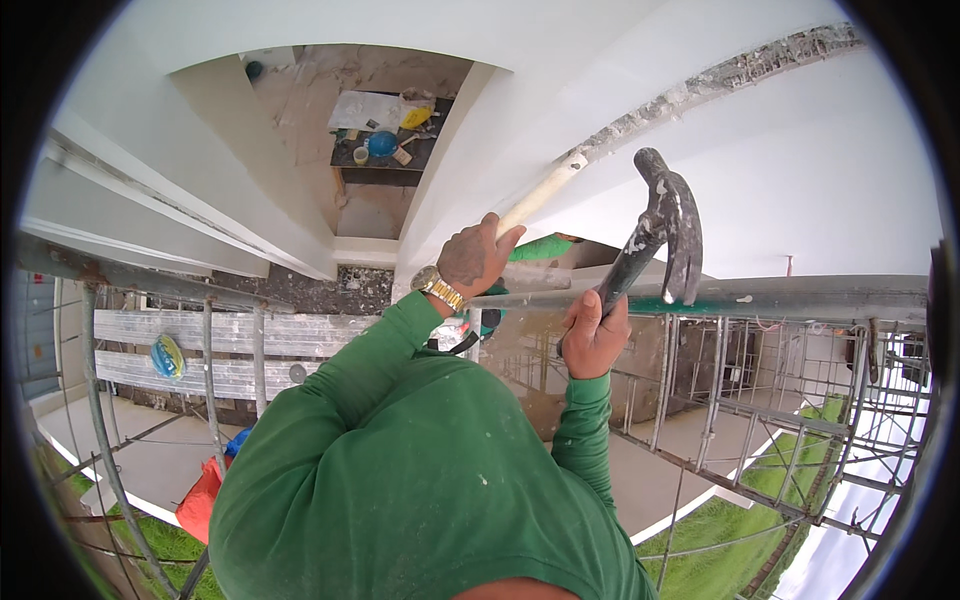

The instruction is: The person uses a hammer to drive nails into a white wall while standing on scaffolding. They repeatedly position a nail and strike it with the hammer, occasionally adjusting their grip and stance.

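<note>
The left hand point(472, 256) (a two-tone metal watch point(438, 288) circles its wrist) is closed around a cream rod point(540, 196), whose far end meets the near end of a rough groove point(720, 82) in a white surface point(820, 150). The right hand point(597, 332) grips a claw hammer point(656, 214) by its handle, head upward. Farther off, a dark tabletop point(424, 150) carries a blue rounded object point(382, 144) toward its near edge.

Around mid-view, the rod point(541, 194) is lying at one o'clock, pointing toward the groove point(725, 78); the hammer point(655, 217) is showing at two, a pipe point(800, 297) running at three, planks point(160, 327) resting at nine, a table point(380, 178) standing at eleven.
</note>
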A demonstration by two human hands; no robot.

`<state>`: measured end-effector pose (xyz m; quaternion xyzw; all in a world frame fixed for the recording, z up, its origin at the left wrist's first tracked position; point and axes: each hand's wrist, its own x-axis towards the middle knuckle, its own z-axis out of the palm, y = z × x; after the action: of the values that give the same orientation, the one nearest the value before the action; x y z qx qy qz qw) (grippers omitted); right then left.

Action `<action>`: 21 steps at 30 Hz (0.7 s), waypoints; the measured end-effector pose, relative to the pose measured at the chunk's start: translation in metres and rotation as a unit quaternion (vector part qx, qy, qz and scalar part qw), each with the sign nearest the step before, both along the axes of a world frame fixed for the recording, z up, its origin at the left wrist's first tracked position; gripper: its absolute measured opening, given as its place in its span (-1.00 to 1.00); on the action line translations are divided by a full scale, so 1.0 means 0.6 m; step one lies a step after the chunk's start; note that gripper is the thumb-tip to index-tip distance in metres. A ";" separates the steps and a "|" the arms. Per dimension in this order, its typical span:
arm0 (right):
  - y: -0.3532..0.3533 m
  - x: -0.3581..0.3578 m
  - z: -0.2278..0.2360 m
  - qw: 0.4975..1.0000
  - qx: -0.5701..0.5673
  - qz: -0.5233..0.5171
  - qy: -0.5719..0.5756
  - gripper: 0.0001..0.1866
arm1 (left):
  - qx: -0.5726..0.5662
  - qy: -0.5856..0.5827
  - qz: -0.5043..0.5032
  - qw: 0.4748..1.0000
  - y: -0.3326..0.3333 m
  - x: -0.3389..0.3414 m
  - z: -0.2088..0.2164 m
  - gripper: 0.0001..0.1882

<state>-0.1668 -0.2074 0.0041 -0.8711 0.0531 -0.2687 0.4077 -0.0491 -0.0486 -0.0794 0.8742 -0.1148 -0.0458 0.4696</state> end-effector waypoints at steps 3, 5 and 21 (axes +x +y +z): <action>-0.010 0.002 -0.039 0.994 -0.019 0.045 -0.099 -0.58 | -0.018 -0.018 -0.012 1.000 -0.009 0.000 -0.011 -0.46; -0.015 0.013 -0.058 0.999 -0.031 0.015 0.023 -0.57 | -0.011 -0.002 -0.008 1.000 -0.007 0.001 -0.014 -0.46; -0.001 -0.169 -0.160 0.948 0.228 -0.088 0.206 -0.59 | 0.012 -0.009 -0.116 0.993 0.075 -0.022 -0.027 -0.52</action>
<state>-0.2682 -0.2082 -0.0918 -0.7833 0.2725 -0.0988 0.5499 -0.0624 -0.0036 -0.0953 0.8608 -0.2189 -0.0934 0.4499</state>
